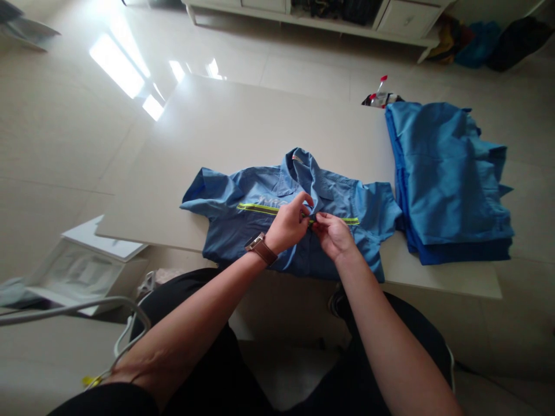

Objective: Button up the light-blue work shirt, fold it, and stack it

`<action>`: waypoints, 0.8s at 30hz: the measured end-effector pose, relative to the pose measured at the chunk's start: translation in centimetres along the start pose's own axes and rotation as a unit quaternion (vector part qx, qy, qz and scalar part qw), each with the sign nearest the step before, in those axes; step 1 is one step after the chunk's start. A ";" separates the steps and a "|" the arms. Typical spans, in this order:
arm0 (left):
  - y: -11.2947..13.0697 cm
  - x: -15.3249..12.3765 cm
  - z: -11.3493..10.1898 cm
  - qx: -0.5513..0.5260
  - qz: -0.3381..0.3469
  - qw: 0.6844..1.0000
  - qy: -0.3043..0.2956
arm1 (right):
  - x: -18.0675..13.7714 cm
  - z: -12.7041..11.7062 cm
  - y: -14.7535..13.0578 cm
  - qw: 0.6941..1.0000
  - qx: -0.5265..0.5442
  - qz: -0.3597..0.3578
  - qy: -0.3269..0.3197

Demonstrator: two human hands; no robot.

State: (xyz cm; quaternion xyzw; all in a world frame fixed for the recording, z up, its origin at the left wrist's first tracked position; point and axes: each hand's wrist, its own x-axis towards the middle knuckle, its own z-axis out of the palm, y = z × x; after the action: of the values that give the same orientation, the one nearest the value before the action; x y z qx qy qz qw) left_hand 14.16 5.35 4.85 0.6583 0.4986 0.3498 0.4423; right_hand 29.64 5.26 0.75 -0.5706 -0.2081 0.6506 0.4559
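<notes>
A blue short-sleeved work shirt (255,185) lies spread face up, its collar pointing away from me and its lower part hanging over the table's near edge. A dark stripe with yellow-green borders crosses its chest. My left hand (291,222), with a watch on the wrist, pinches the front opening just below the collar. Close beside it, my right hand (333,234) grips the other side of the same opening, thumb and fingers together. The fingertips of both hands nearly meet at the stripe. Whatever small part of the placket lies between them is hidden.
Folded blue garments (446,173) are stacked at the right end of the white table (347,130). Behind them stand clear bottles with red caps (380,92). A white box (82,260) is at the lower left, near a pale cable (87,304). Beyond the floor stands a white cabinet (269,11).
</notes>
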 end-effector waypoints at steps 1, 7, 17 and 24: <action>0.0 0.0 0.0 0.008 0.004 1.000 0.000 | 0.0 0.0 0.1 1.000 -0.012 -0.005 -0.004; -0.7 0.0 -0.4 0.081 -0.040 0.996 0.016 | -0.3 0.3 0.9 0.946 -0.244 -0.208 0.047; -5.3 -2.4 -5.9 0.357 -0.133 0.924 -0.003 | -0.8 -3.0 2.6 0.726 -0.627 -0.282 0.007; -10.5 -6.6 -11.6 0.409 -0.149 0.899 0.053 | -0.8 -5.5 4.2 0.652 -0.684 -0.327 0.012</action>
State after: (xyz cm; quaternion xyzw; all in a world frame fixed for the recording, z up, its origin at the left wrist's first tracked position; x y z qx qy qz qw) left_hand -1.62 2.85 -0.83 0.6798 0.7128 0.0792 0.1537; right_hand 33.23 1.08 -3.56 -0.6236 -0.7618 0.1260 0.1222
